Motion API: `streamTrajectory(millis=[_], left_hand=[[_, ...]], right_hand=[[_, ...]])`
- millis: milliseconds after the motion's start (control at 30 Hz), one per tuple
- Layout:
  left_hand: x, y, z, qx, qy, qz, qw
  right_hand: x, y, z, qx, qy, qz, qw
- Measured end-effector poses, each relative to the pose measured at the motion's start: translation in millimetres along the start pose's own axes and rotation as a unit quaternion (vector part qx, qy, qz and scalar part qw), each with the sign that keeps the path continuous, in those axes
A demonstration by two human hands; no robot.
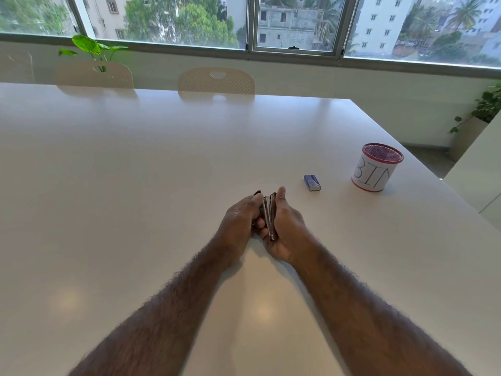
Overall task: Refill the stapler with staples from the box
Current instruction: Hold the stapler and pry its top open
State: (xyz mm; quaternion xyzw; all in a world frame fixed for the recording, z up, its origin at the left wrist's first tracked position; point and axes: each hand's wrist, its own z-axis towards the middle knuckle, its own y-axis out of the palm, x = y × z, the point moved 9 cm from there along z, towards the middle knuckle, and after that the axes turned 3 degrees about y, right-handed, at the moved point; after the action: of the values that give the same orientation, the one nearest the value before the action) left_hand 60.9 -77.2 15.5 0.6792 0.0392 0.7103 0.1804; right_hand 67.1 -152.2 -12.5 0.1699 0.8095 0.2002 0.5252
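Observation:
A small dark stapler (pixel 269 216) with a silver metal channel is held between both of my hands above the white table (pixel 135 172). My left hand (pixel 240 221) wraps it from the left and my right hand (pixel 284 226) from the right, thumb raised along its far end. The stapler looks swung apart, its metal rail showing between my palms. A small blue box of staples (pixel 312 182) lies on the table, beyond and to the right of my hands, untouched.
A mesh cup with a red rim and a paper label reading BIN (pixel 375 167) stands at the right of the table, near its edge. Two pale chairs (pixel 216 81) stand at the far side. Potted plants (pixel 92 48) flank the window.

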Motion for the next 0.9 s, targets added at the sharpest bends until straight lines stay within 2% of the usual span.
streamTrajectory(millis=[67, 167, 233, 333, 433, 567, 733, 900], left_hand=[[-1, -3, -1, 0.026, 0.012, 0.063, 0.998], [-5, -9, -3, 0.094, 0.018, 0.082, 0.992], [-7, -10, -5, 0.130, 0.014, 0.045, 0.990], [-6, -8, -7, 0.166, 0.014, -0.035, 0.985], [-7, -12, -9, 0.211, 0.019, -0.100, 0.972], [-9, -12, -8, 0.231, 0.018, -0.126, 0.965], [-13, -7, -4, 0.212, 0.004, -0.146, 0.966], [-24, -12, -2, 0.269, -0.050, -0.224, 0.935]], right_hand=[[-4, -1, -1, 0.043, -0.054, -0.070, 0.995], [-4, 5, 0, 0.043, -0.095, -0.109, 0.989], [-13, 2, 0, 0.071, -0.152, -0.192, 0.967], [-31, 3, -8, 0.129, -0.253, -0.312, 0.907], [-35, 13, -10, 0.120, -0.291, -0.360, 0.879], [-36, 14, -9, 0.110, -0.295, -0.358, 0.879], [-45, 8, -18, 0.187, -0.356, -0.385, 0.831], [-54, 3, -35, 0.257, -0.417, -0.328, 0.808]])
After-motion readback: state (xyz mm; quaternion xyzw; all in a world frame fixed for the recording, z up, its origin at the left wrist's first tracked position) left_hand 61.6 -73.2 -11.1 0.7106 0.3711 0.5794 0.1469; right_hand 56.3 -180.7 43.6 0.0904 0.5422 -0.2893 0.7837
